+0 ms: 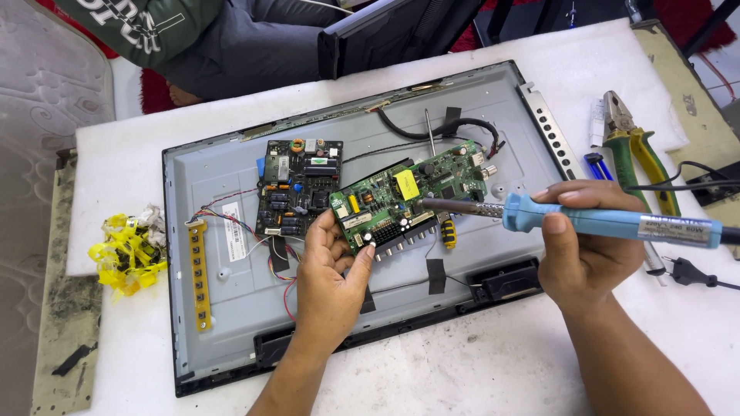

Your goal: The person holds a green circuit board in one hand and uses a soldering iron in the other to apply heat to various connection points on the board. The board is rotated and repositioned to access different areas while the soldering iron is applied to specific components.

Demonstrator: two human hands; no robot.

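My left hand grips the near left corner of a green circuit board and holds it tilted above an opened flat-screen television back panel. My right hand holds a blue-handled soldering iron. Its metal tip rests on the middle of the green board. A black power board is mounted on the panel just left of the green one, with coloured wires running from it.
Green-handled pliers and a blue lighter lie right of the panel. A crumpled yellow tape bundle sits at the left. A yellow strip board lies on the panel. A seated person is at the far side. A plug lies at right.
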